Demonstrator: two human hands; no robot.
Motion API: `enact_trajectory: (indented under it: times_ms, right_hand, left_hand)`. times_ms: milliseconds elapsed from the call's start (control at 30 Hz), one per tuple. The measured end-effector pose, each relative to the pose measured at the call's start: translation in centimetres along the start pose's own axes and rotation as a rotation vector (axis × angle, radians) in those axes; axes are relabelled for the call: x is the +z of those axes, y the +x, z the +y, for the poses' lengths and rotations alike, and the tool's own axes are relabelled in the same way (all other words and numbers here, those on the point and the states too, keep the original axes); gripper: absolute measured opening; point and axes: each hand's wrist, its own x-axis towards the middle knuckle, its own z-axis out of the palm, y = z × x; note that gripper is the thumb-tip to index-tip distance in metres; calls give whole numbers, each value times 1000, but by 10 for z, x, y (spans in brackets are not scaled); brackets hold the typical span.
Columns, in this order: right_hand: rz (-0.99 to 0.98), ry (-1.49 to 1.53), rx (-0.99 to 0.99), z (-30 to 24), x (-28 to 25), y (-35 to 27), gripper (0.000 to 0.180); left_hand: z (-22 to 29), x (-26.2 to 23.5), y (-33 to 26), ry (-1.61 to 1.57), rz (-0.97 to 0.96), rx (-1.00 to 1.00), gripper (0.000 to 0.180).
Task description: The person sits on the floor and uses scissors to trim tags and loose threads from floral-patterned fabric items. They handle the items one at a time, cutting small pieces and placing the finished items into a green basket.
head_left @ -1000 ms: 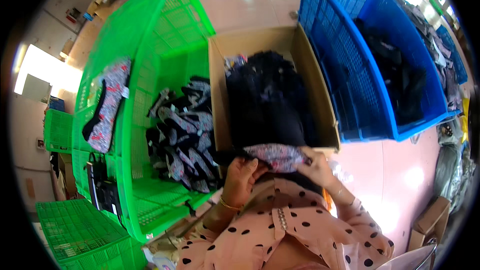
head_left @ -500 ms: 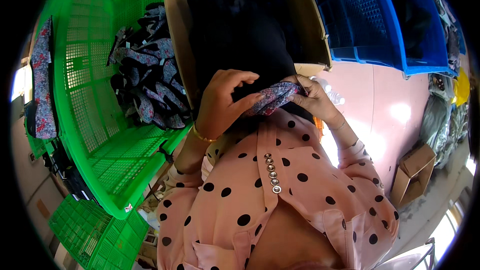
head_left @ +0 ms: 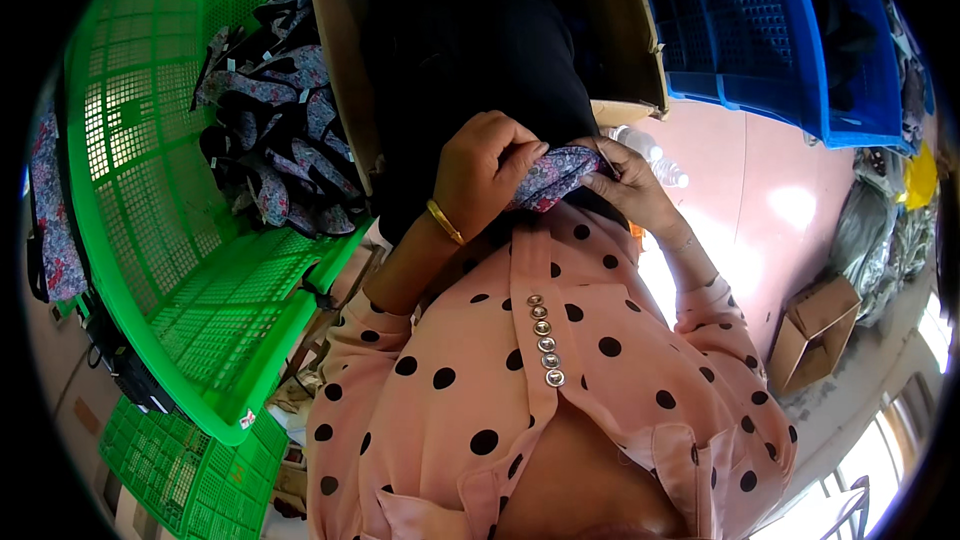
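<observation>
A small floral fabric piece (head_left: pixel 555 178), grey-blue with red flowers, is bunched up over my lap. My right hand (head_left: pixel 636 183) grips its right end between thumb and fingers. At the piece's left upper edge is my left hand (head_left: pixel 487 168), with a gold bangle on the wrist. Its fingers are curled and the thumb presses against the index finger; whatever is pinched there is too small to make out. A thin dark line shows by the right fingertips. Black cloth (head_left: pixel 480 70) lies beneath and beyond the hands.
On the left stands a green plastic basket (head_left: pixel 130 240) holding a heap of similar floral and black pieces (head_left: pixel 275 140). A cardboard box (head_left: pixel 338 50) is ahead, blue crates (head_left: pixel 735 30) at the far right. Clear bottles (head_left: pixel 660 165) and a small carton (head_left: pixel 815 330) sit on the right.
My left hand has moved right and its spread fingers have closed into a pinch at the fabric's edge. My right hand keeps hold of the piece. The view has shifted slightly.
</observation>
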Motion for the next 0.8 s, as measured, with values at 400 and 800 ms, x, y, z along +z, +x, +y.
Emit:
enact_trajectory:
  times_ms: [400,800]
  right_hand:
    - [93,-1095,-151,-68,-12,17,40]
    - [-132,-1262,-213,-76,-5,44,42]
  left_hand:
    - [-11,6,2,-20,4,-80,13]
    - [-8,10,-1,45,45,-43,15]
